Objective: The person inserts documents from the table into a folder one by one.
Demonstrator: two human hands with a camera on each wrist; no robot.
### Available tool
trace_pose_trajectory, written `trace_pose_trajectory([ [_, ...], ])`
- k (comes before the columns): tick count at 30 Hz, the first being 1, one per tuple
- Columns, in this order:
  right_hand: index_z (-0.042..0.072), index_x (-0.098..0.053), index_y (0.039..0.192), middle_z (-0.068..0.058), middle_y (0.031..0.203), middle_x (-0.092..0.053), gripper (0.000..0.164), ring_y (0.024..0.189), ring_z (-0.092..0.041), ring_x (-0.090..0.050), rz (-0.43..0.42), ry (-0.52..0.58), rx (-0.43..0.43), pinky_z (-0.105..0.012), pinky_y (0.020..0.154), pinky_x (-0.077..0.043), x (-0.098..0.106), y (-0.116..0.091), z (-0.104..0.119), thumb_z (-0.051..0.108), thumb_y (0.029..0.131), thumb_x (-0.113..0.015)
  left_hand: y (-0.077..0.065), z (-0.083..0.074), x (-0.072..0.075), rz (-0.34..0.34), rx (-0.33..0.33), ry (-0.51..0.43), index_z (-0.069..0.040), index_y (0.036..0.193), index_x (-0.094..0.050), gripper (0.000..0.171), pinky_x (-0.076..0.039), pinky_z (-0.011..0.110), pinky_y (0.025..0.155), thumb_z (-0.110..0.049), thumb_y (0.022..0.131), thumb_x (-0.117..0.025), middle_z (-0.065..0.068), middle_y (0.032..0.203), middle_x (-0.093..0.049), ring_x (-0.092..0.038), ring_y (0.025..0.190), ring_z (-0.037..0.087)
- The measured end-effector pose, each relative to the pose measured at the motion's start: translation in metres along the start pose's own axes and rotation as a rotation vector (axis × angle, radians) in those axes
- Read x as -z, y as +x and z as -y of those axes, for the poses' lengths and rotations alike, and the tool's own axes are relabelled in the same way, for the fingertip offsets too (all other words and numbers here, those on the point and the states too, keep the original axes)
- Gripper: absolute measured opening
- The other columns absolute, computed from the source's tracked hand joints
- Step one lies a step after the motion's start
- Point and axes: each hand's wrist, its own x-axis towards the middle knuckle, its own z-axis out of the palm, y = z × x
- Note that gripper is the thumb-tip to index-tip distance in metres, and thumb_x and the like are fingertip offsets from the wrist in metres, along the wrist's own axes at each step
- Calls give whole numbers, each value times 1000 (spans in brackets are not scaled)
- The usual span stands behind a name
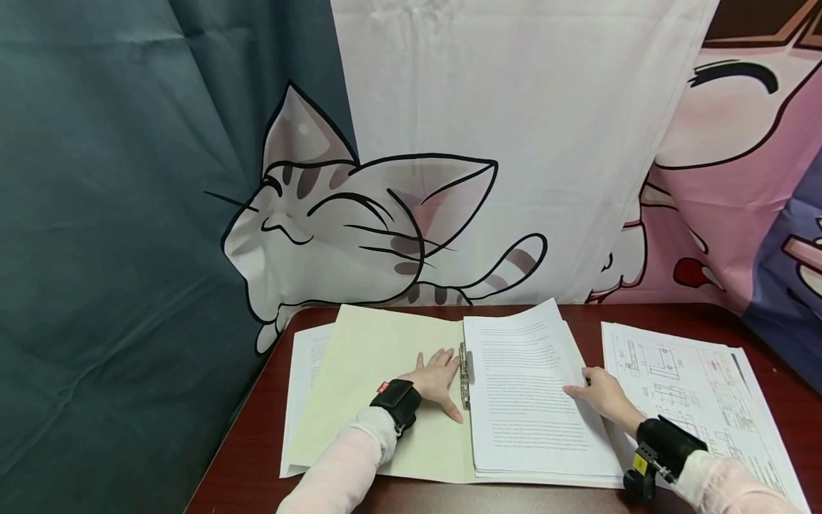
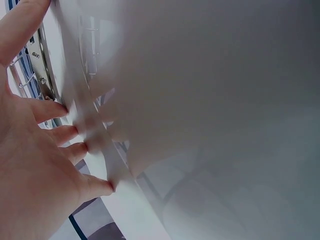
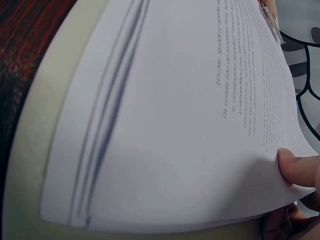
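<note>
An open folder point(image 1: 379, 357) lies on the bench point(image 1: 247, 457), reaching its far edge. The left hand point(image 1: 439, 380), grip released, spreads over the folder beside the metal clip point(image 1: 465, 377); the right hand point(image 1: 606, 394) pinches printed pages point(image 1: 523, 400). Drawings point(image 1: 696, 392) lie toward the bench's right edge.

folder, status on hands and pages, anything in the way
Left hand spread on open folder, beside clip. Right hand pinching right edge of pages. Drawings to the right, seemingly not in the way.

The table point(image 1: 247, 457) (reddish) carries 1 folder point(image 1: 366, 371) and papers point(image 1: 693, 400).
</note>
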Motion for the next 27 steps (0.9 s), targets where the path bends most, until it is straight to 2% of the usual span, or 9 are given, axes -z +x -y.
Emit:
trace_pose_trajectory([
  [3, -22, -51, 116, -33, 104, -56, 50, 85, -32, -55, 3, -2, 5, -45, 75, -48, 0, -1, 0, 15, 88, -69, 0, 0, 0, 0, 2, 3, -9, 152, -28, 115, -15, 61, 118, -52, 63, -86, 10, 162, -20, -16, 151, 28],
  [6, -24, -46, 121, -40, 112, -53, 57, 96, -44, -57, 7, -9, 18, -51, 83, -49, 0, -2, 1, 16, 87, -70, 0, 0, 0, 1, 3, 5, -10, 152, -28, 114, -15, 61, 118, -52, 64, -86, 10, 162, -20, -16, 151, 28],
  [8, -26, -41, 125, -44, 120, -48, 65, 108, -53, -52, 3, -17, 29, -57, 91, -46, -1, -3, 1, 16, 87, -71, 0, 0, 0, 3, 2, 7, -10, 153, -28, 114, -14, 61, 118, -53, 64, -86, 10, 162, -20, -15, 151, 28],
  [11, -25, -33, 130, -46, 126, -42, 73, 118, -57, -44, -16, -21, 46, -60, 96, -42, -3, -3, 1, 16, 84, -73, 1, 0, 0, 1, -2, 0, -9, 153, -28, 114, -14, 61, 118, -52, 64, -86, 10, 162, -20, -15, 151, 28],
  [14, -22, -31, 132, -44, 126, -41, 75, 115, -54, -44, -41, -12, 58, -60, 96, -41, -4, -3, 2, 13, 82, -75, 1, 1, -1, 4, -10, -10, -10, 153, -27, 114, -13, 61, 118, -52, 65, -85, 10, 162, -19, -14, 151, 28],
  [18, -20, -33, 134, -40, 117, -44, 78, 102, -46, -49, -62, -29, 81, -55, 88, -44, -5, -4, 1, 13, 80, -77, 1, 4, -4, 8, -18, -20, -10, 154, -23, 118, -10, 62, 118, -56, 64, -84, 10, 163, -16, -11, 151, 29],
  [22, -18, -43, 129, -34, 106, -48, 70, 90, -36, -51, -74, -52, 108, -46, 77, -44, -3, -4, 1, 16, 79, -78, 2, 5, -7, 3, -13, 0, -11, 155, -20, 122, -10, 64, 117, -63, 63, -81, 11, 163, -14, -10, 152, 29],
  [27, -16, -49, 124, -31, 104, -49, 62, 90, -34, -52, -60, -43, 126, -42, 74, -44, 0, -5, 1, 17, 80, -78, 2, 2, -7, 0, 6, 2, -12, 155, -19, 122, -10, 65, 117, -63, 64, -81, 10, 164, -12, -10, 152, 29],
])
